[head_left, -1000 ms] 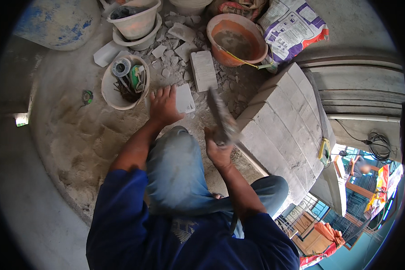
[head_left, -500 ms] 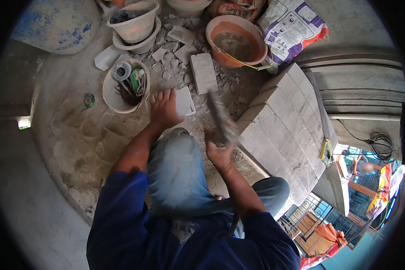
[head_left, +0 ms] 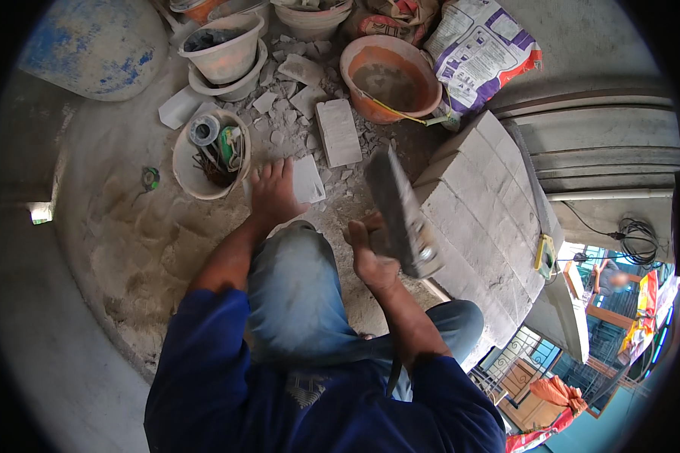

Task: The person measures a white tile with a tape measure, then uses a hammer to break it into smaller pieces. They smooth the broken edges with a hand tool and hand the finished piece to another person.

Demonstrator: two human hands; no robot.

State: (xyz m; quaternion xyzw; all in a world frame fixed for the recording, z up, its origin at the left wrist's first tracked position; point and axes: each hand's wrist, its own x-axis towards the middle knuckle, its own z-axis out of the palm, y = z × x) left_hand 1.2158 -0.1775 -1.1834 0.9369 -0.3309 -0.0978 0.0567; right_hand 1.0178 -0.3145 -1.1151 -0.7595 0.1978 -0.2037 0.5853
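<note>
My left hand (head_left: 275, 195) lies flat with spread fingers on a pale, light grey block (head_left: 308, 178), pressing it against the ground in front of my knee. Part of the block is hidden under the palm. To the right, my right hand (head_left: 374, 253) is closed round a hatchet-like tool (head_left: 397, 204) with a long, flat metal head and a round bolt or fitting near one end. The tool is raised, apart from the block, and slightly blurred; its handle is mostly hidden. A second grey block (head_left: 339, 133) lies just beyond the first, among rubble.
A white bucket (head_left: 180, 155) with tools and tape stands left of the block. An orange tub (head_left: 353, 60) and printed sacks (head_left: 482, 57) are at the back. Stacked grey blocks (head_left: 480, 219) rise close on my right. Broken pieces (head_left: 307, 100) litter the far floor.
The tool in my right hand has swung, its head now turned higher and further right, nearer the camera. My left hand stays on the block. The view has shifted slightly.
</note>
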